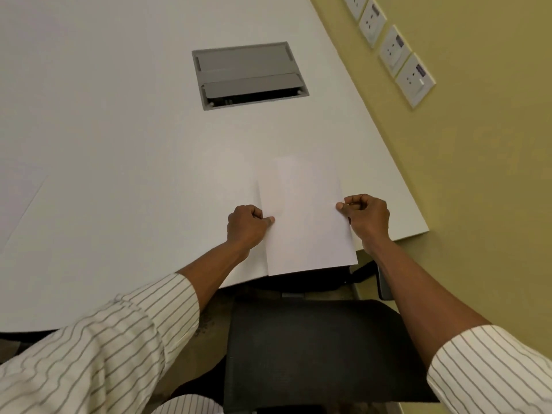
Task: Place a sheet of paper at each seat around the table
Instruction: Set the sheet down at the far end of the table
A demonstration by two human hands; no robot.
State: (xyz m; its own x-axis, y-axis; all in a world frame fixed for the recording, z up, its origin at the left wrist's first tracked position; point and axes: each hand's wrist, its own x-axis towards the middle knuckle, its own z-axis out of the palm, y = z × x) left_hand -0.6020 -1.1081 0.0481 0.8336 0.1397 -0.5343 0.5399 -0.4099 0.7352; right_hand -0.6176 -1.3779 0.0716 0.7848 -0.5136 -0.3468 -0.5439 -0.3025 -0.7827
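A white sheet of paper (304, 222) lies over the near right part of the white table (119, 174), its near edge hanging slightly past the table edge above a black chair seat (313, 348). My left hand (246, 227) pinches the sheet's left edge with thumb on top. My right hand (366, 218) pinches its right edge the same way. Whether a second sheet lies under it, offset to the left, is hard to tell. Another white sheet (18, 198) lies flat at the far left of the table.
A grey cable hatch (249, 74) is set into the tabletop beyond the sheet, its flap partly open. A yellow-green wall (478, 174) runs close along the table's right side, with a row of wall sockets (394, 49). The chair's armrest (383, 282) sits under the table corner.
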